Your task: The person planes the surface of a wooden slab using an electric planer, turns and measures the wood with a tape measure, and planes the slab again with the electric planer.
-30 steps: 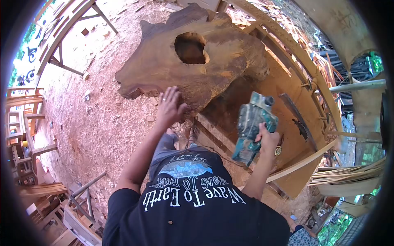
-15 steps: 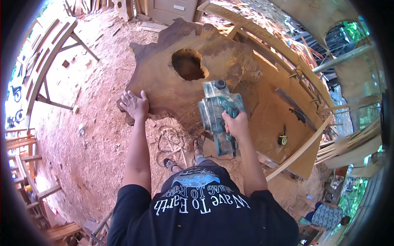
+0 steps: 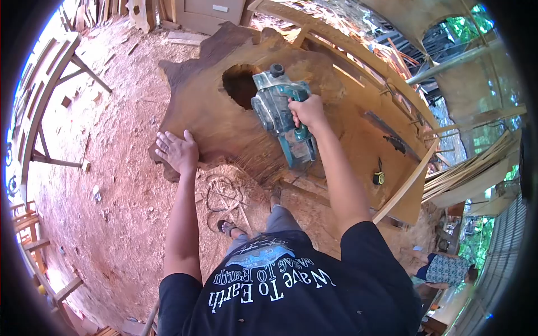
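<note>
Over wooden slab (image 3: 218,126), power tool (image 3: 273,106) now nearer hole (image 3: 237,89).

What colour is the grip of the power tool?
Teal, seen in the head view; the right hand covers part.

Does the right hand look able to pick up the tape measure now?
Probably not: the right hand is gripping the power planer, though nothing seems to cover the tape measure.

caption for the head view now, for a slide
Left hand flat on the slab, right hand gripping a planer beside its hole.
</note>
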### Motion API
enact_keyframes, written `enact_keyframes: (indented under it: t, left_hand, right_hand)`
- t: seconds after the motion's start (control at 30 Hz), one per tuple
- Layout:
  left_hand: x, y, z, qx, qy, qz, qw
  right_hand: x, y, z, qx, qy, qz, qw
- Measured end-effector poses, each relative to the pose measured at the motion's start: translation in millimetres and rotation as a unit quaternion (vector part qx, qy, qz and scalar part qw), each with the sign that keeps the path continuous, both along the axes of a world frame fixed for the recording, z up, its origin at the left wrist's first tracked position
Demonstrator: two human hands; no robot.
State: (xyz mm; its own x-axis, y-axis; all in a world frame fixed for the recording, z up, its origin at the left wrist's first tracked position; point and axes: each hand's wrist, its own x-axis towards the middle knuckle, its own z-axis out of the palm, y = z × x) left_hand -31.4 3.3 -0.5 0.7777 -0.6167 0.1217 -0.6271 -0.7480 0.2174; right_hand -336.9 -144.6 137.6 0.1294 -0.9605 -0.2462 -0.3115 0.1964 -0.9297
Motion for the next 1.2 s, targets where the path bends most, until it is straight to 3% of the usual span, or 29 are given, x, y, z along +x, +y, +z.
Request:
enact_keyframes:
  t: [0.43, 0.7, 1.2]
  left_hand:
    - [-12.0, -3.3, 3.0, 0.006, -0.019, 0.016, 1.000]
    - [-9.7, -2.3, -2.1, 0.007, -0.031, 0.012, 0.999]
    - [-7.7, 0.6, -4.5, -0.003, -0.054, 0.001, 0.999]
  right_hand:
    - [29.3, -53.8, -9.7, -0.040, -0.026, -0.016, 0.999]
    - [39.2, -74.7, -20.7, -0.056, 0.046, -0.018, 0.997]
    - [47.6, -92.6, -6.2, -0.062, 0.034, -0.017, 0.997]
